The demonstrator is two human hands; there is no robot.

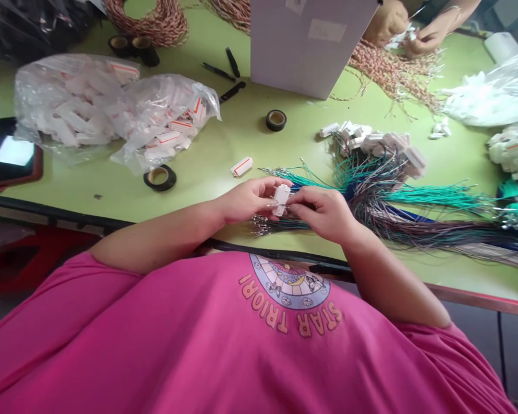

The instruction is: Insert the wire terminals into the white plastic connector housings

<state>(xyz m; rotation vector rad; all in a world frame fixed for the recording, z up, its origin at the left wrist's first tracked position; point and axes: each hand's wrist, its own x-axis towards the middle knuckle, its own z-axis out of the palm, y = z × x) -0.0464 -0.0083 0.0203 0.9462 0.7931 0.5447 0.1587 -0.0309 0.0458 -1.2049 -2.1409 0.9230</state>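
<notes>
Between the fingers of my left hand [254, 200] is a small white plastic connector housing [281, 194]. My right hand [323, 211] pinches at the connector's right side, apparently on a thin wire end too small to make out clearly. Bundles of green wires [435, 196] and dark grey wires [392, 221] run off to the right, their metal-tipped ends lying around and below my hands. White connectors [371, 141] sit piled on the wires. A single white connector with an orange stripe [242, 167] lies just beyond my left hand.
Plastic bags of white connectors [168, 121] lie at the left, near a phone [15, 152] and black tape rolls [159, 177]. Black cutters [233, 91] and a grey box [306, 46] stand farther back. A co-worker's hands [431, 37] handle twisted wires [396, 69] at the back right.
</notes>
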